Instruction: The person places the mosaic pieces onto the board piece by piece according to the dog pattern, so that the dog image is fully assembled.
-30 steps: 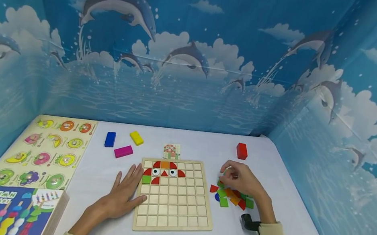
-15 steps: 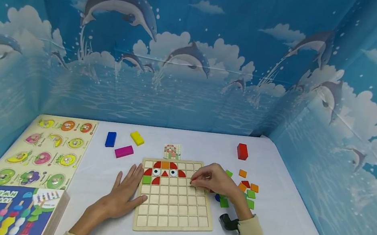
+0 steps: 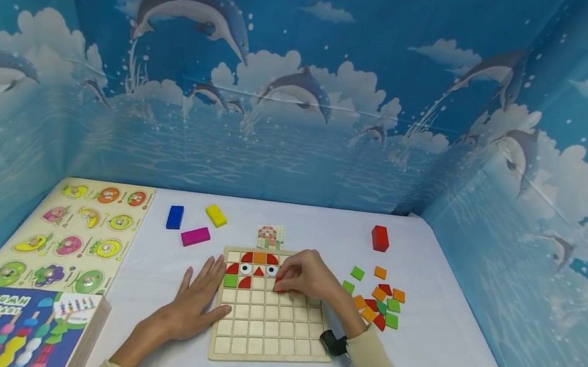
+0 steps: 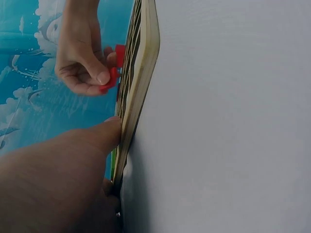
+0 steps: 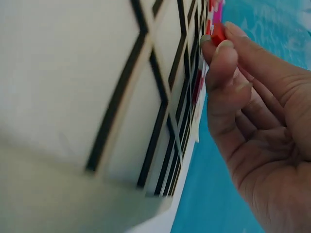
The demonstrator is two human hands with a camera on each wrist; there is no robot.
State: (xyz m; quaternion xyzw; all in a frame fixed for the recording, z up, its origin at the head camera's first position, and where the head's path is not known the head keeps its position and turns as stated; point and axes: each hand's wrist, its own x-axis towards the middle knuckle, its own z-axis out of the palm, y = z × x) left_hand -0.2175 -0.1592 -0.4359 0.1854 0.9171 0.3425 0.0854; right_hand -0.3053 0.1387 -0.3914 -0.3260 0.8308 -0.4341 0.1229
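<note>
My right hand (image 3: 307, 274) pinches a small red tile (image 5: 218, 34) between thumb and fingers over the upper right of the wooden grid board (image 3: 272, 326). In the left wrist view the tile (image 4: 111, 80) is held close to the board's face. My left hand (image 3: 190, 304) lies with straight fingers along the board's left edge, its thumb on the rim. Set in the upper cells are red curved tiles (image 3: 245, 281), an orange square (image 3: 259, 257), two eye tiles (image 3: 245, 268) and a green square (image 3: 231, 280). Behind the board lies a small pattern card (image 3: 271, 237).
Loose green, orange and red tiles (image 3: 381, 304) are scattered right of the board. Blue (image 3: 175, 217), magenta (image 3: 195, 236) and yellow (image 3: 216, 216) blocks lie at the back left, a red block (image 3: 379, 238) at the back right. A fruit board (image 3: 75, 233) and a box (image 3: 5, 324) stand left.
My right hand has come left from the loose tiles to the board, carrying the red tile. The tile pile is spread out more. My left hand has stayed at the board's edge.
</note>
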